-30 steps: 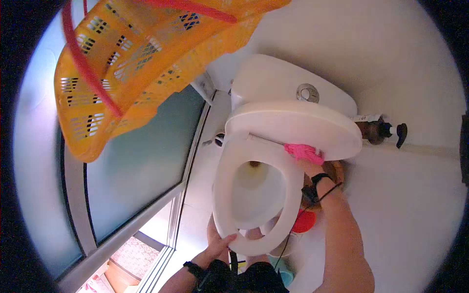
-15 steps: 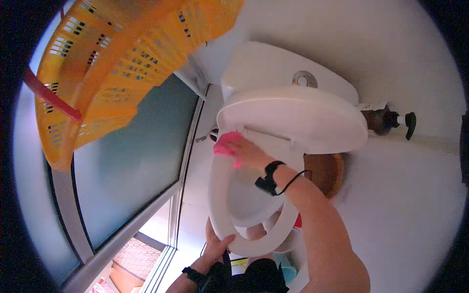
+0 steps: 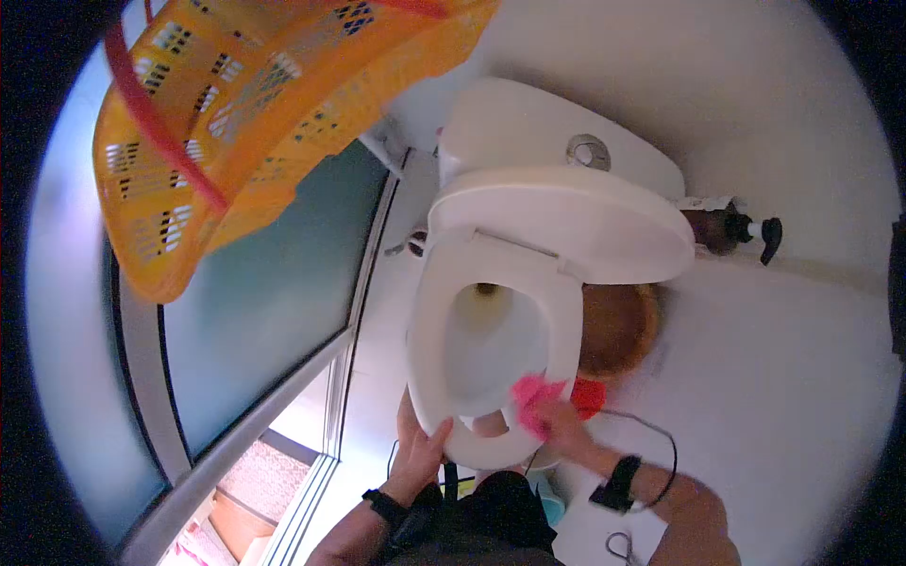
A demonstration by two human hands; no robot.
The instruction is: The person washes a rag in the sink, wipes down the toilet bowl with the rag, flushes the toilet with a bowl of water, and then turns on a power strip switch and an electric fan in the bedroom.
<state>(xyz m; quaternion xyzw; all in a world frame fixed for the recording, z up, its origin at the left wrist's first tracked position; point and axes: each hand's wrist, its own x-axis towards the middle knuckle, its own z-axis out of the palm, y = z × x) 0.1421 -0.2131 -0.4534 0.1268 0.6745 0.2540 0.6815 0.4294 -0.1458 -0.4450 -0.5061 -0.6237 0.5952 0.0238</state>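
One pink cloth [image 3: 534,401], bunched in the right hand [image 3: 563,430], against the front right part of the seat [image 3: 434,349]. Right hand closed round the cloth, fingers partly blurred; nearer to it by far than the left. Seat's long axis from the hinge, below the raised lid [image 3: 566,226], down towards the wearer's body; most of the ring, hinge end included, beyond the right hand and to its left. Front end between the two hands.

Left hand [image 3: 415,451] gripping the seat at front left: thumb over the upper face, fingers round the outer edge, their tips hidden. Seat apparently tilted up off the bowl [image 3: 491,363], part of a leg visible through the opening.

To the right of the seat, a brown basin [image 3: 613,330]; just beside the cloth, a red object [image 3: 590,398], shape unclear. Upper left, a yellow basket [image 3: 156,274].
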